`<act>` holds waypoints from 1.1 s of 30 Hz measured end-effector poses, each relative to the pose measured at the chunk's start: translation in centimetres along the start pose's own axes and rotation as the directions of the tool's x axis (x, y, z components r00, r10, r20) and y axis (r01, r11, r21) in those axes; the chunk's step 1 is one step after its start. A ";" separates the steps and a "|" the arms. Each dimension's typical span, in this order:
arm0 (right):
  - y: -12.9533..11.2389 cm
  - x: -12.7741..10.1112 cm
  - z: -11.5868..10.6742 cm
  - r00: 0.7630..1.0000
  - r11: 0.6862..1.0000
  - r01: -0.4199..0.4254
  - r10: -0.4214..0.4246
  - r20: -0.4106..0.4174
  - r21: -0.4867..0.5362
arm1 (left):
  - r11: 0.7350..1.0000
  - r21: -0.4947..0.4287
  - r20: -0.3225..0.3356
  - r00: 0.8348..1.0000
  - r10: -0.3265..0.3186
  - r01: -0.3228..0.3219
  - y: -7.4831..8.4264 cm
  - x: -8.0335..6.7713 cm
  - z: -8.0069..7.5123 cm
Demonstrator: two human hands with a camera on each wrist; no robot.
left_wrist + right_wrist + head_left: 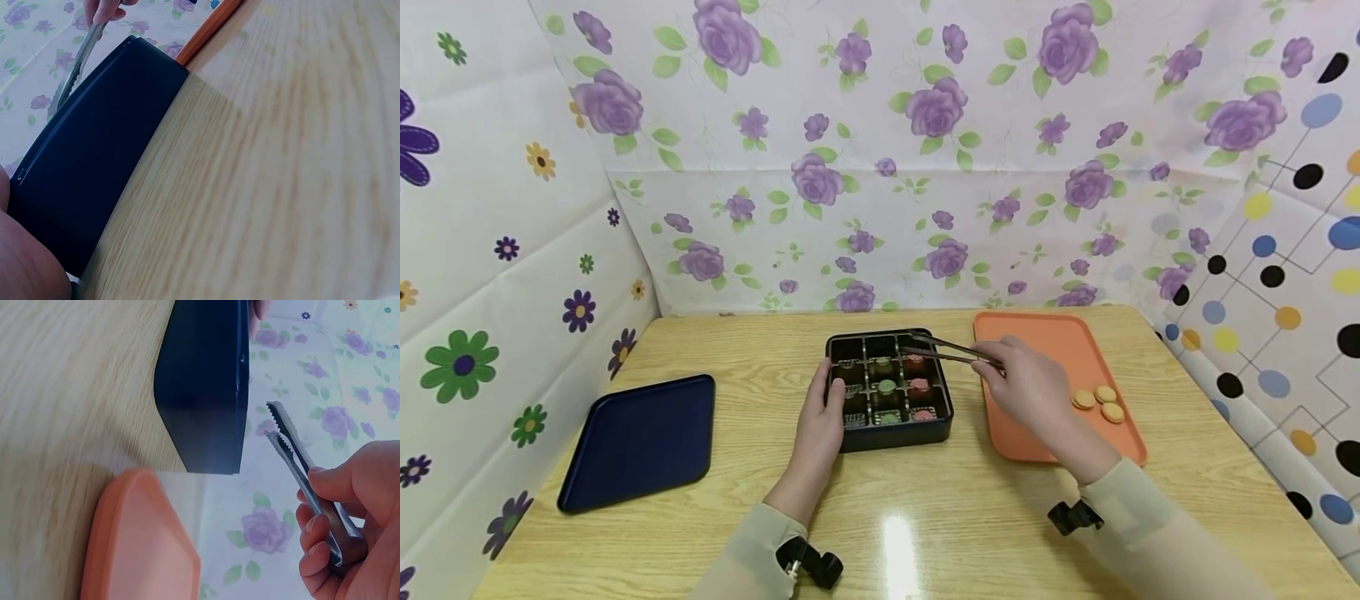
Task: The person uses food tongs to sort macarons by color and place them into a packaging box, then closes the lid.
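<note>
My right hand (1026,387) pinched the metal tongs (951,350), tips empty above the black compartment box (891,437) at mid-table. My left hand (820,425) rested flat-fingered against the box's left wall.

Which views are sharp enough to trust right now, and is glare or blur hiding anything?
Head view: sharp, with one bright glare patch on the table near the front edge, hiding nothing; edges bow from the wide lens. Left wrist view: black box wall fairly clear, wood beyond it soft. Right wrist view: tongs sharp, orange tray and table blurred.
</note>
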State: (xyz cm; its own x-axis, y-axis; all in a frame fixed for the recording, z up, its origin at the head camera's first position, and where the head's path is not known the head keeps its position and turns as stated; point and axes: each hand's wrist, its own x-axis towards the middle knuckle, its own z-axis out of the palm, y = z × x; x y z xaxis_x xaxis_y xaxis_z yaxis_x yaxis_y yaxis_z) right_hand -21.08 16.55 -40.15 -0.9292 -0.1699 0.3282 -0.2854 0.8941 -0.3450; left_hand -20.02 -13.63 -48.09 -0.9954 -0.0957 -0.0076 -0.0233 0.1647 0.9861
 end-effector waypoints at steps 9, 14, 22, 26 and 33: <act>2.4 -1.9 -1.7 1.000 1.000 0.007 -0.007 -0.003 0.029 | 1.000 0.013 -0.001 1.000 0.003 -0.003 -0.1 0.1 0.0; 4.0 -2.9 -2.5 1.000 0.999 0.000 0.001 -0.014 0.038 | 1.000 0.012 0.000 1.000 -0.006 0.006 -0.1 0.2 0.0; 6.5 -4.3 -3.6 0.999 0.999 -0.035 0.035 0.005 0.015 | 1.000 0.013 -0.001 1.000 0.000 0.000 0.0 0.2 0.0; 7.7 -5.0 -4.1 0.999 0.999 -0.047 0.047 0.001 -0.002 | 1.000 0.012 0.002 1.000 -0.004 0.004 0.0 0.2 0.0; 9.5 -6.1 -5.1 0.996 0.996 -0.085 0.085 -0.005 -0.010 | 1.000 0.014 0.006 1.000 -0.005 0.005 0.0 0.2 -0.1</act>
State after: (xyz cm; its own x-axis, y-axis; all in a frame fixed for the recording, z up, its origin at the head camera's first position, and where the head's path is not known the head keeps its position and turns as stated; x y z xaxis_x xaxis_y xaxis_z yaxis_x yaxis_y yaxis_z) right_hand -16.95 28.22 -40.99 -0.9491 -0.0910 0.3016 -0.2025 0.9096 -0.3627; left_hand -20.22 -13.70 -48.10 -0.9957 -0.0912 -0.0139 -0.0300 0.1781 0.9836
